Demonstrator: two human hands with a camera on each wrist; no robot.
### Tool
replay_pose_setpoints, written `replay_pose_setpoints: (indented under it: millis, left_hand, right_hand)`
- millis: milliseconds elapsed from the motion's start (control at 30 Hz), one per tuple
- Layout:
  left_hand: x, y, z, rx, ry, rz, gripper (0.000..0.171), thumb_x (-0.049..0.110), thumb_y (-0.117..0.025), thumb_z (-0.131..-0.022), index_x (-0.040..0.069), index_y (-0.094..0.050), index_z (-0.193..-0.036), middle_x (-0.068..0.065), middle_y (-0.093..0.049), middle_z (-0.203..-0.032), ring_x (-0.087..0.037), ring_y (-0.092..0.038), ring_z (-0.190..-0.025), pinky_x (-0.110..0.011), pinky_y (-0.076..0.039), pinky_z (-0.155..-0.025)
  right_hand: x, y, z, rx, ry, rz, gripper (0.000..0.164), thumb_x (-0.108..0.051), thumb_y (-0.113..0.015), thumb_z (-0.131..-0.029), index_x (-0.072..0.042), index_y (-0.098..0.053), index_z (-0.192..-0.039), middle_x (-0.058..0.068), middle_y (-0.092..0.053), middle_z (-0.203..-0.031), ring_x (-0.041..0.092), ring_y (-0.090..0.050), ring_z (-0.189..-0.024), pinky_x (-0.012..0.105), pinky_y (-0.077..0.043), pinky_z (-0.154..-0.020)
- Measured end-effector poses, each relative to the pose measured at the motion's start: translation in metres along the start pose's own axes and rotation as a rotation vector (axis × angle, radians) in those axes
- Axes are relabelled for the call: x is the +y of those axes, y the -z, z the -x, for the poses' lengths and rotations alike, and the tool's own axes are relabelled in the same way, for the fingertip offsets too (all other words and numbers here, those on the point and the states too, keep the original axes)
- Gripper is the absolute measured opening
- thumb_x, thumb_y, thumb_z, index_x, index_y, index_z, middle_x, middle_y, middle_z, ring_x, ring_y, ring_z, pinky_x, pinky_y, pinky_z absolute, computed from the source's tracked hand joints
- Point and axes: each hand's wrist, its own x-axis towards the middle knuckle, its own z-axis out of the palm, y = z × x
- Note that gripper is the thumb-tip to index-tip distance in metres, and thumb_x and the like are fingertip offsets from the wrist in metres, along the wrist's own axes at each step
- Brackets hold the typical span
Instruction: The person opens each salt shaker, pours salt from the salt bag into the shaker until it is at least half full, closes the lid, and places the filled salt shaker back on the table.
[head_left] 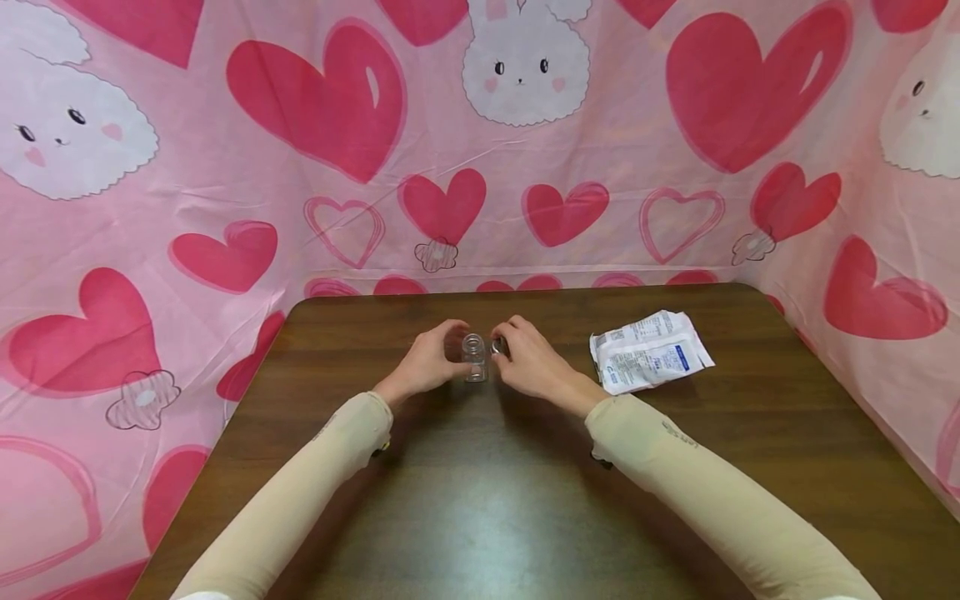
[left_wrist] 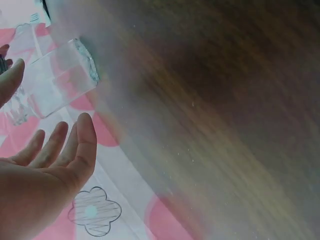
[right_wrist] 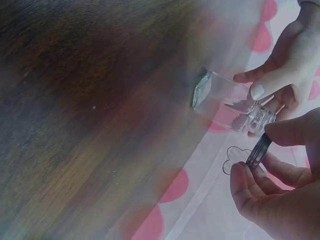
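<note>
A clear glass jar (head_left: 476, 370) stands upright on the table between the two hands, its mouth uncovered. My left hand (head_left: 433, 360) is curved loosely beside it, thumb near the neck; in the left wrist view a gap shows between the jar (left_wrist: 60, 77) and the fingers (left_wrist: 86, 132). On the other side, my right hand (head_left: 531, 358) pinches a dark screw lid (right_wrist: 258, 151) by its edge, between thumb and fingers. The lid is tilted on its side, close to the threaded neck of the jar (right_wrist: 220, 100) in the right wrist view.
A white printed plastic packet (head_left: 651, 353) lies on the wooden table (head_left: 465, 500), right of the right hand. Pink cloth (head_left: 525, 150) with hearts and rabbits hangs behind the table and along both sides.
</note>
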Motion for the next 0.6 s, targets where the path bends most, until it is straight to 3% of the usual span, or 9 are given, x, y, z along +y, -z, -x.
replay_pose_setpoints:
  millis: [267, 600]
  left_hand:
    - [0.002, 0.003, 0.006, 0.051, -0.015, 0.012, 0.068, 0.012, -0.094, -0.081, 0.000, -0.055, -0.135, -0.019, -0.067, -0.129, -0.039, -0.066, -0.119, -0.054, -0.050, -0.103]
    - [0.009, 0.000, 0.017, 0.074, 0.044, -0.030, 0.061, 0.020, -0.093, -0.083, 0.003, -0.053, -0.125, -0.022, -0.066, -0.123, -0.037, -0.065, -0.117, -0.052, -0.051, -0.100]
  right_hand:
    - [0.005, -0.001, 0.004, 0.014, 0.008, 0.010, 0.029, -0.007, -0.074, -0.095, 0.006, -0.069, -0.120, 0.015, -0.061, -0.111, 0.031, -0.059, -0.103, 0.045, -0.051, -0.094]
    - [0.012, -0.004, 0.014, 0.019, -0.004, 0.011, 0.027, -0.008, -0.074, -0.094, 0.005, -0.069, -0.118, 0.015, -0.061, -0.111, 0.031, -0.059, -0.102, 0.046, -0.052, -0.095]
